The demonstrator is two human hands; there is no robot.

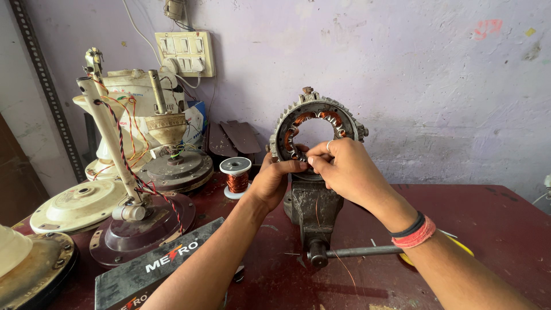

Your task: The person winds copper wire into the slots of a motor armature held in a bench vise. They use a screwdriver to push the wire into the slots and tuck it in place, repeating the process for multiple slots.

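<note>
Both hands are raised to a ring-shaped motor stator (317, 127), which is clamped upright in a bench vise (310, 209) near the back edge of the dark red table (493, 212). The left hand (273, 182) is closed on the ring's lower left rim, steadying it. The right hand (344, 170) is pinched shut at the inner slots, apparently on thin copper wire; the wire itself cannot be made out there. Winding of the slots is judged to be in hand. Steady tension and careful seating of each turn are called for. A spool of copper wire (236, 177) is stood just left of the vise.
</note>
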